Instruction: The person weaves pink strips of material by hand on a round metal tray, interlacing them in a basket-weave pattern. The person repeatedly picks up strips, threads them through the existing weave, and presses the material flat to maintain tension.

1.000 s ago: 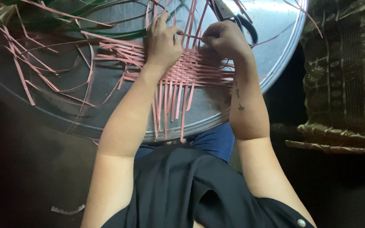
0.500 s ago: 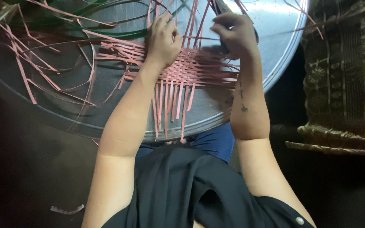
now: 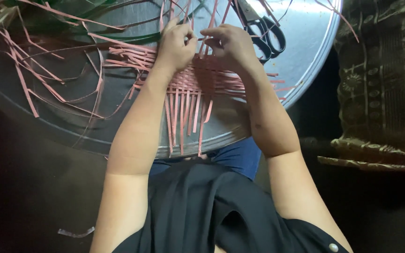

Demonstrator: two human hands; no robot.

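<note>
A mat of woven pink strips (image 3: 191, 89) lies on a large round metal tray (image 3: 301, 70) on my lap. My left hand (image 3: 175, 44) rests on the mat's upper part, its fingertips pinching a pink strip. Just to its right, my right hand (image 3: 230, 44) has its fingers curled over the weave and grips another strip, almost touching the left hand. Loose strip ends hang down from the mat's near edge toward me.
Black-handled scissors (image 3: 266, 35) lie on the tray just right of my right hand. Loose pink strips (image 3: 24, 79) and some green ones (image 3: 94, 35) spread over the tray's left side. A dark patterned cloth (image 3: 380, 93) is at the right. One strip scrap (image 3: 73, 232) lies on the dark floor.
My right hand has come left and down from near the scissors to meet the left hand over the weave. The view has also shifted slightly.
</note>
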